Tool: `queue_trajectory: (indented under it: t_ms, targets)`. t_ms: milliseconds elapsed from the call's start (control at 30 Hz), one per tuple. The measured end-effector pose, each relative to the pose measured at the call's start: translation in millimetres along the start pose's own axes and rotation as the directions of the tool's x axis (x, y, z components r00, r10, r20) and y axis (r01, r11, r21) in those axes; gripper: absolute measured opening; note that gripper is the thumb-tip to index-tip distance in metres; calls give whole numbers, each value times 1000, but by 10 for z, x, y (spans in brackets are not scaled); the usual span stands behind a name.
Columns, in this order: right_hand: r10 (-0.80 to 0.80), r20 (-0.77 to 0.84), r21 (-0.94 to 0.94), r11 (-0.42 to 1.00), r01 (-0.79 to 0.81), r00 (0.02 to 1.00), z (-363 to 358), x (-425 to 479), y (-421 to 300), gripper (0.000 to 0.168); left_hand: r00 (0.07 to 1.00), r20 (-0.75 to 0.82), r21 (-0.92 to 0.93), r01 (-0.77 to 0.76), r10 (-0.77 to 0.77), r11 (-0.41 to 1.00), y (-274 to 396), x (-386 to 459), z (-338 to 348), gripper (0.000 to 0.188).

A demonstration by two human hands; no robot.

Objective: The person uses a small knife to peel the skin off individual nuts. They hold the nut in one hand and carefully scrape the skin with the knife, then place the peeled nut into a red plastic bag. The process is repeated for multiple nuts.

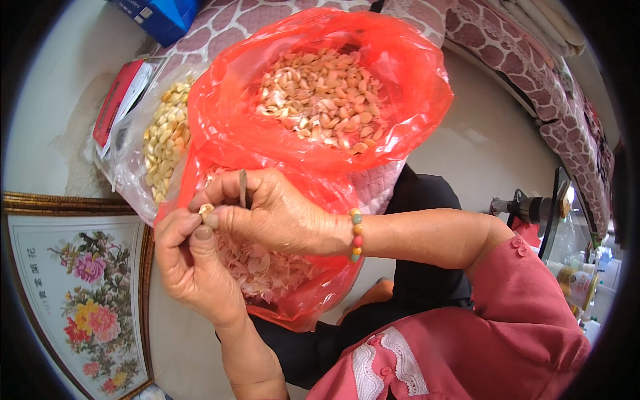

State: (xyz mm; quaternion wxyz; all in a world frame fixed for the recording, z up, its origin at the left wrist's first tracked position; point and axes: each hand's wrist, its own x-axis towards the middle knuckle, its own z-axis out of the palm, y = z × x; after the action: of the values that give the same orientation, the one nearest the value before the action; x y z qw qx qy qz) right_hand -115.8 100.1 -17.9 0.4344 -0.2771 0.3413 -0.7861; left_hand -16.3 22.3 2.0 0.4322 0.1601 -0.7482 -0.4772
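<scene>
My right hand (275, 215), with a beaded bracelet, holds a small narrow metal blade (243, 187) among its fingers. A partly peeled garlic clove (205, 210) is pinched between its thumb and finger and touches the fingertips of my left hand (202, 270). Just below the hands, a red plastic bag (320, 295) holds papery garlic skins (265, 270). Another red bag opening (410, 115) lies above, full of unpeeled garlic cloves (325, 95). At the left, pale peeled cloves (167, 135) fill a clear plastic bag (125, 165).
A bed or seat cover (235, 22) with a stone-like pattern lies behind the bags. A blue box (160, 20) and a red booklet (117, 100) are at the upper left. A framed flower picture (80, 300) stands at the left. Black-trousered legs (425, 280) are beneath my arms.
</scene>
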Motion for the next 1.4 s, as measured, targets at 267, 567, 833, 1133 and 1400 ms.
queue_trajectory:
  t_ms: [267,567,833,1133,1400]
  targets:
    - [-172,67,-400,898,185,983,-48,-47,-93,19,984,7,-65,180,-180,981,36,-9,-107,11]
    - [-336,153,-627,694,354,930,-147,-31,-104,22,964,9,-20,267,-267,964,34,1,-106,10]
    - [-343,213,-693,608,388,915,-108,-18,-128,26,951,46,-49,306,-304,951,50,-5,-165,4]
    - [-343,217,-664,634,395,914,-83,1,-33,34,948,1,-94,316,-317,944,79,24,-94,6]
    - [90,-7,-249,964,-89,996,24,-16,-165,15,917,87,-253,399,-390,881,59,63,-155,6]
